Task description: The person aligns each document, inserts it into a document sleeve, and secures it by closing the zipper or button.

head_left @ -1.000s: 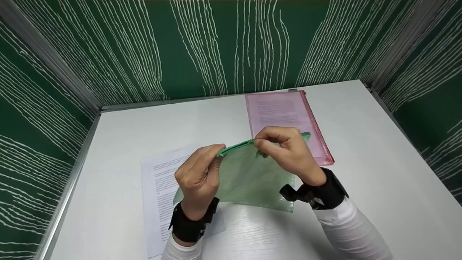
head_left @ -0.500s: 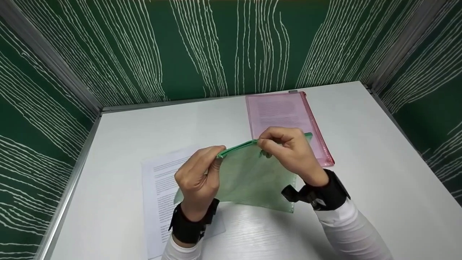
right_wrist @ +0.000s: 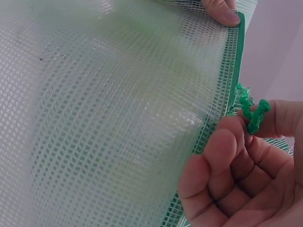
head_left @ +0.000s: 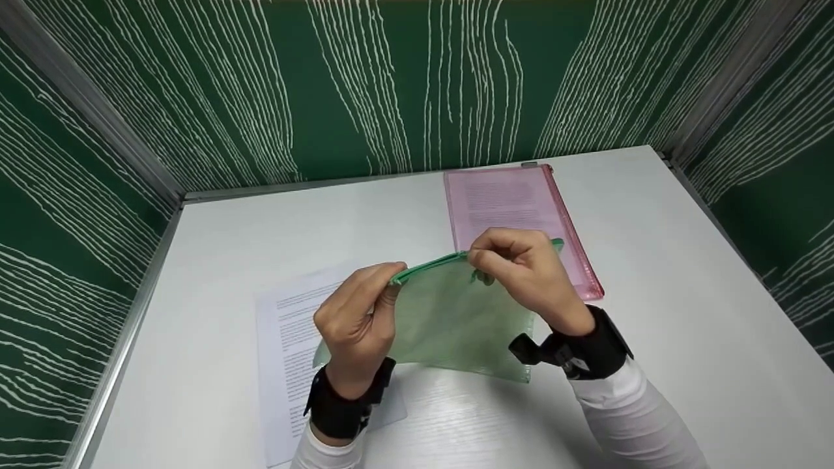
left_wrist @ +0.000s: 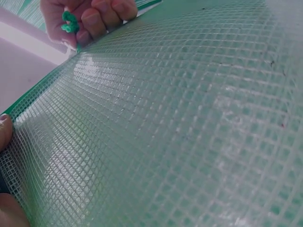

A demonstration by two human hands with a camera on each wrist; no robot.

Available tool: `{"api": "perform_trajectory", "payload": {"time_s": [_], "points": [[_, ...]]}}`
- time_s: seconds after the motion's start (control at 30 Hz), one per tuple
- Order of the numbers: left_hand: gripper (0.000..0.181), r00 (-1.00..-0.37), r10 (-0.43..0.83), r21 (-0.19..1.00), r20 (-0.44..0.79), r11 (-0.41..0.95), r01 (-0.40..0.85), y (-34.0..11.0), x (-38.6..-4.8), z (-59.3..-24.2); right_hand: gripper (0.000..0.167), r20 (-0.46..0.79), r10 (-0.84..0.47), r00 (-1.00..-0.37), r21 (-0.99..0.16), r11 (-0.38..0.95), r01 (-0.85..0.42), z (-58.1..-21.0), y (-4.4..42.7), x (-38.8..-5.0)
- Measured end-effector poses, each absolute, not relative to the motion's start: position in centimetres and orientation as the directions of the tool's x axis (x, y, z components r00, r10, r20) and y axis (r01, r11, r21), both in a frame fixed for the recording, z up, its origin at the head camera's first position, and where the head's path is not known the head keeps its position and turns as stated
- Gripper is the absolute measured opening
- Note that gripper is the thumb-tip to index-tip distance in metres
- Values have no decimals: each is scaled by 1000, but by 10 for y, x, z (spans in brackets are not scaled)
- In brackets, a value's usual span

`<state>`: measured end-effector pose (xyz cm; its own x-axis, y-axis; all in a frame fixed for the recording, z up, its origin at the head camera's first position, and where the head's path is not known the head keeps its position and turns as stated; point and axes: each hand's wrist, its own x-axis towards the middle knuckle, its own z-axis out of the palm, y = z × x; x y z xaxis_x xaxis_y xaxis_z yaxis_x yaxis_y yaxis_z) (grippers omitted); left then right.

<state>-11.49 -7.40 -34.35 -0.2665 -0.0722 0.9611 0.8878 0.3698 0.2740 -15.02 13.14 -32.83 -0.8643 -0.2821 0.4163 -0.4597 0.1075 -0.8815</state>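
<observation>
A green translucent mesh zipper pouch point(head_left: 462, 319) is held up above the table, its zipper edge at the top. My left hand point(head_left: 358, 312) pinches the left end of that edge between thumb and fingers. Farther right along the edge, my right hand point(head_left: 518, 273) pinches the zipper at its pull; thumb and index finger hide most of the pull. A knotted green cord point(right_wrist: 258, 116) sticks out from this pinch in the right wrist view. In the left wrist view, the grid-patterned pouch side point(left_wrist: 156, 123) fills most of the picture.
A pink zipper pouch point(head_left: 502, 202) with a printed sheet inside lies at the back, partly behind my right hand. Printed paper point(head_left: 287, 365) lies under the left arm on the white table point(head_left: 684, 273). Green, white-streaked panels point(head_left: 404, 85) stand around the table.
My right hand has shifted slightly to the right along the zipper edge, and the cord has moved with it. My left hand keeps its pinch almost in place.
</observation>
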Motion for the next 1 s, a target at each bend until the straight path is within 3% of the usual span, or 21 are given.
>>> {"api": "perform_trajectory", "payload": {"time_s": [1.0], "points": [[9, -266, -111, 289, 957, 373, 882, -80, -115, -339, 16, 306, -218, -927, -925, 164, -344, -335, 147, -159]]}}
